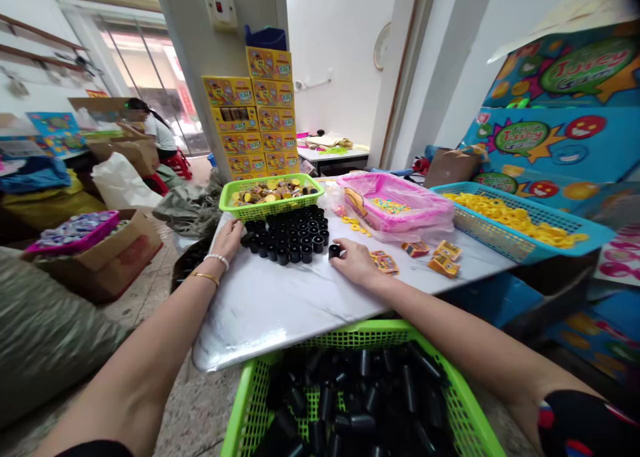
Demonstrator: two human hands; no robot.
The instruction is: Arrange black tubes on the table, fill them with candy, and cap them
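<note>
My right hand [356, 262] pinches a small black plastic cup [334, 251] between thumb and fingers, on the white marble-patterned table [280, 303]. Just left of it, many similar black cups [293, 247] stand upright in close rows. At the left end of these rows, my left hand [229, 238] rests by the table's edge, fingers stretched out beside the cups and holding nothing that I can see. Below the near table edge, a green basket [247, 383] holds a heap of loose black cylinders [350, 403].
Behind the rows is a green basket [273, 207] of gold-topped pieces. A pink tray [430, 207] with colourful bits and a blue basket [540, 210] of yellow parts stand rightward. Small orange packets [444, 265] lie near my right hand. A person [159, 133] sits at far left.
</note>
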